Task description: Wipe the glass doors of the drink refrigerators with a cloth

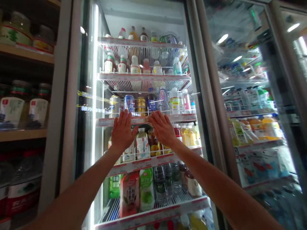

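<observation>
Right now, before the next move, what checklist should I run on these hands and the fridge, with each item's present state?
1. Left hand empty: ok, fingers extended, no object visible.
2. Right hand empty: ok, no object visible.
3. Hands apart: ok, a gap shows between them.
4. Hands touching the front of the fridge: cannot tell.
5. Blue can upright on its shelf: ok.
6. Red drink pack standing: ok.

— What colours do we see first?
— We see a red pouch (129, 195) with dark lettering and a green pouch (146, 190) printed with round green fruit.
— Do we spot blue or gold?
— We do: a blue can (129, 103) marked in white, and a gold can (141, 106).
— Anything patterned for us?
— We find a white-labelled bottle (142, 145) printed in red and blue, plus shelf strips (155, 161) in red and white.
</observation>
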Motion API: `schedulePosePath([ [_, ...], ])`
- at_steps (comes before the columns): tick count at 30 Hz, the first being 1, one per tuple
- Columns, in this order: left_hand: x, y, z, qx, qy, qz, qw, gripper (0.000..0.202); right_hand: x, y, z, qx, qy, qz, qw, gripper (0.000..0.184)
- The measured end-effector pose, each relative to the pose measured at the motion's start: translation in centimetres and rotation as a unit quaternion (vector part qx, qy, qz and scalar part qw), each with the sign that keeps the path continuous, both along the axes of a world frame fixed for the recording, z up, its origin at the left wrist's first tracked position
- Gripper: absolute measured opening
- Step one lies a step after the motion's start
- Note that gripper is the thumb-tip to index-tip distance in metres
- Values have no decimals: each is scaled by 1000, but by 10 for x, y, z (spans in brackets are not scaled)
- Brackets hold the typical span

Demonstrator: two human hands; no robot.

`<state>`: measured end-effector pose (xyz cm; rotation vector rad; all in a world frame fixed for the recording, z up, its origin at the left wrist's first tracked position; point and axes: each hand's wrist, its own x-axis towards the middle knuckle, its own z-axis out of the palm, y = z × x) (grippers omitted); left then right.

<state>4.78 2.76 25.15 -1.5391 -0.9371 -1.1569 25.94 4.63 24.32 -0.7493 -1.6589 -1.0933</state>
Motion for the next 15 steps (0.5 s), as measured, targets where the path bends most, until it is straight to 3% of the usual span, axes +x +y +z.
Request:
schedulePosePath([
  [2, 0, 0, 0, -1, 1, 0, 1000, 63, 13, 0, -1, 0, 17, -15, 1000, 51],
  [4, 1, -1, -1, -5, 3, 3, 1000, 64, 46, 3, 3, 3, 134, -37, 990, 49],
  [6, 3, -2, -1, -14, -2, 12, 1000, 64, 81, 8, 11, 4, 266, -53, 963, 50],
  [8, 4, -3, -1, -26, -10, 19, 999, 64, 97, 12, 18, 0, 329, -50, 943, 53],
  [10, 6, -5, -1, -39, -12, 21, 999, 64, 87, 12, 19, -12, 321, -33, 946, 54],
  [15, 41, -12, -2, -27, 10, -26, 999, 53, 2, -7, 0, -61, 183, 71, 979, 54],
])
